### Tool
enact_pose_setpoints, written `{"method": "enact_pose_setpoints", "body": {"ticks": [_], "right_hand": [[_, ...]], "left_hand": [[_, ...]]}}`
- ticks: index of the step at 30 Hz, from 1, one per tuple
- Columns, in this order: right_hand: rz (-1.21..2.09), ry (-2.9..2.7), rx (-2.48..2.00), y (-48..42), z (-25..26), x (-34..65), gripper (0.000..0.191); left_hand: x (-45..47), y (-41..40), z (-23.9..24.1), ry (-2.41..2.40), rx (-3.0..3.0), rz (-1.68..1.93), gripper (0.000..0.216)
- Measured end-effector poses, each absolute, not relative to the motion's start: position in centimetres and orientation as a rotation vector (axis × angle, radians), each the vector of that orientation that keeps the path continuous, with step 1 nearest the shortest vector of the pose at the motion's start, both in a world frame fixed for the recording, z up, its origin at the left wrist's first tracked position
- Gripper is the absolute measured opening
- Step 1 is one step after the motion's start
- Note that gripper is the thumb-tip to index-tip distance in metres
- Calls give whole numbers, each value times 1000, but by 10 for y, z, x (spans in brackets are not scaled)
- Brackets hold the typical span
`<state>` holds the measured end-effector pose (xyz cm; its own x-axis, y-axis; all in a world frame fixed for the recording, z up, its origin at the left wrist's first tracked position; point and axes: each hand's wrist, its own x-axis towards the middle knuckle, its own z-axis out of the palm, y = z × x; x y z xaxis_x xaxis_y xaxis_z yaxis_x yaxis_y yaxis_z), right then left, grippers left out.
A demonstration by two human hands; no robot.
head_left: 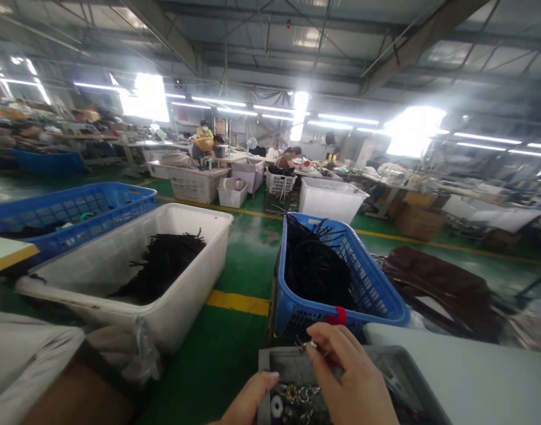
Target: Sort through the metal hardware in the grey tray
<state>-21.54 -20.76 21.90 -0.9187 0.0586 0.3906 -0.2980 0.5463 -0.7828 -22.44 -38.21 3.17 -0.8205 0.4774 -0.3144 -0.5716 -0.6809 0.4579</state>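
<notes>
A shallow grey plastic tray [270,358] at the bottom edge holds small metal rings and clips [297,394]. Behind it a blue plastic basket [376,295] contains black straps [314,268], and a white plastic tub [182,313] to the left holds more black strips [161,265]. The right hand [350,378] pinches a small shiny metal clip [306,344] between thumb and forefinger, above the tray's far edge; its long axis points left. The left hand [248,401] grips the tray's left rim, fingers curled together.
</notes>
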Motion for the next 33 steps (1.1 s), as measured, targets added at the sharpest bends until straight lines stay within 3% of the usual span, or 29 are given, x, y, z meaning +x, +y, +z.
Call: {"method": "enact_pose_setpoints", "body": {"ticks": [7,22,33], "right_hand": [[1276,-2446,178,-188,217,-209,13],[1102,-2959,49,-177,191,-207,23],[1103,-2779,-49,-161,169,-202,36]], "left_hand": [[-217,-388,59,794,-316,2334,49],[-226,-380,78,677,-256,2390,65],[-222,-378,77,683,-257,2337,62]]}}
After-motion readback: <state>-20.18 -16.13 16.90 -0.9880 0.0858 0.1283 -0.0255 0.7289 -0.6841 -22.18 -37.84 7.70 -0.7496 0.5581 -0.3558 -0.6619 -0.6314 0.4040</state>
